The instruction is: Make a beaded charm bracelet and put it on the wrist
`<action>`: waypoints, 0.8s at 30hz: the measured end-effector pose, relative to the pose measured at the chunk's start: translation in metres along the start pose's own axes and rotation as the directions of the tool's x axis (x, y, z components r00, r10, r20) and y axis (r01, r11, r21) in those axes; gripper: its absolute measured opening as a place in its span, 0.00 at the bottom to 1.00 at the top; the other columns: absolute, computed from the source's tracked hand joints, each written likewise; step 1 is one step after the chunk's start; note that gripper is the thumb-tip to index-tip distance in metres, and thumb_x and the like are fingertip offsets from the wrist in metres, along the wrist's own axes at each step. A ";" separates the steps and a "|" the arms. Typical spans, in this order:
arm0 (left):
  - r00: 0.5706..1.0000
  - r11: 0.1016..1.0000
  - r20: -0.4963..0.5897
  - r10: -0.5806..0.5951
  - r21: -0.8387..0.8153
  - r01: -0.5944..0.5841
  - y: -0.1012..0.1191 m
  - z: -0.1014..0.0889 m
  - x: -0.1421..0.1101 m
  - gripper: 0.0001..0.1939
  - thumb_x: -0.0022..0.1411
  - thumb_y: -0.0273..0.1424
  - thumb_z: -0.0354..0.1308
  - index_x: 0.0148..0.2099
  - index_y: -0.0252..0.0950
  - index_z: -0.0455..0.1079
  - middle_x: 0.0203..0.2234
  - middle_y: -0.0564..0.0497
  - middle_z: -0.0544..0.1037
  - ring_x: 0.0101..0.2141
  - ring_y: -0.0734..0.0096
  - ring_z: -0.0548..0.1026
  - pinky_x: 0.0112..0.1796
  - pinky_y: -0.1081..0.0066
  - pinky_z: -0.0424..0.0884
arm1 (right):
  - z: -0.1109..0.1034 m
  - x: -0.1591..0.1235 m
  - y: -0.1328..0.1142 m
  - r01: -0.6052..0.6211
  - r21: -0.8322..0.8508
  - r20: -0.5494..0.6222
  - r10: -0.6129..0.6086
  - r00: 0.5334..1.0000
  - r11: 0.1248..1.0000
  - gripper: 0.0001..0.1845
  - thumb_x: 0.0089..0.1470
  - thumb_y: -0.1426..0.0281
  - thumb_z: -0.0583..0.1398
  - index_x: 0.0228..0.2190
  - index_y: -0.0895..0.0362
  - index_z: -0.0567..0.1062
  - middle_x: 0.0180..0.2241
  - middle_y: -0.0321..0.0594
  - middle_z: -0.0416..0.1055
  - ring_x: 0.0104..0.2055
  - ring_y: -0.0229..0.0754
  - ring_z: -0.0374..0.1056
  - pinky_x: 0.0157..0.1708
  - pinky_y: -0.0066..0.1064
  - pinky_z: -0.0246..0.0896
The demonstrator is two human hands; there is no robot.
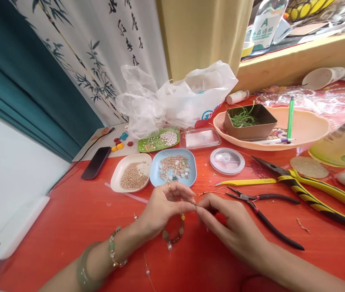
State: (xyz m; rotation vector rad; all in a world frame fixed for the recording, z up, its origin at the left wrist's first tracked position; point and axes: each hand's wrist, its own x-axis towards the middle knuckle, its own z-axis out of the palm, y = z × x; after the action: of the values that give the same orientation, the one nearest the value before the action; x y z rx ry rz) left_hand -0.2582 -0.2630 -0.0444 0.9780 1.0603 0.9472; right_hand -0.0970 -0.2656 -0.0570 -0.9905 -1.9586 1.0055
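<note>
My left hand [168, 207] and my right hand [225, 215] meet over the red table, fingertips pinched together. Between them is the end of a beaded bracelet [174, 240], which hangs in a loop below my left fingers with greenish beads, a yellow bead and a pearl. Fine detail at the fingertips is too small to make out. Just beyond the hands stand a blue dish [192, 172] of mixed gold and pale beads and a cream dish [115, 178] of small gold beads. A thin thread with a pearl [147, 272] lies below my left wrist.
To the right lie black-handled pliers [263, 215], yellow tweezers [248, 182] and large yellow-black pliers [309, 190]. A thread spool [227, 161], a green bead tray [143, 145] and a peach tray [309, 134] are farther back. A phone [97, 163] lies at left.
</note>
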 end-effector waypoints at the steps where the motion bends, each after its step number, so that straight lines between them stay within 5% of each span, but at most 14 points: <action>1: 1.000 1.000 0.020 0.000 -0.004 0.000 0.001 0.000 0.000 0.09 0.41 0.22 0.65 0.29 0.34 0.71 0.23 0.55 0.74 0.27 0.79 0.70 0.31 0.77 0.65 | -0.001 0.000 0.001 0.049 -0.046 -0.005 -0.049 0.999 0.998 0.10 0.54 0.71 0.51 0.22 0.55 0.65 0.18 0.32 0.65 0.19 0.33 0.59 0.20 0.23 0.55; 11: 0.975 0.981 0.176 -0.134 -0.117 0.156 0.005 -0.002 -0.001 0.11 0.40 0.23 0.65 0.30 0.32 0.68 0.22 0.53 0.73 0.24 0.78 0.69 0.25 0.76 0.63 | -0.010 -0.002 0.006 0.338 -0.337 -0.049 -0.375 0.926 0.879 0.07 0.54 0.73 0.52 0.26 0.54 0.67 0.23 0.37 0.71 0.21 0.34 0.64 0.22 0.23 0.59; 20: 0.981 0.985 0.124 -0.151 -0.059 0.160 0.000 -0.005 0.004 0.10 0.43 0.24 0.64 0.31 0.32 0.70 0.26 0.51 0.74 0.27 0.78 0.70 0.29 0.75 0.64 | -0.008 0.002 0.010 0.166 -0.337 -0.075 -0.202 0.977 0.927 0.05 0.52 0.72 0.54 0.26 0.55 0.67 0.21 0.35 0.71 0.21 0.35 0.66 0.21 0.24 0.59; 24: 0.981 0.983 0.106 -0.164 -0.071 0.172 0.001 -0.004 0.006 0.10 0.42 0.23 0.64 0.31 0.32 0.70 0.26 0.51 0.74 0.27 0.78 0.71 0.30 0.75 0.64 | -0.009 0.002 0.012 0.180 -0.346 -0.085 -0.221 0.972 0.921 0.04 0.53 0.71 0.54 0.30 0.54 0.69 0.23 0.37 0.72 0.22 0.36 0.67 0.22 0.25 0.60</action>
State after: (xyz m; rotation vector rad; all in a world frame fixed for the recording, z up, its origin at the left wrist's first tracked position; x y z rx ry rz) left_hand -0.2613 -0.2564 -0.0458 0.8471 0.9967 0.7882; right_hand -0.0869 -0.2561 -0.0635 -0.9798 -2.1191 0.4921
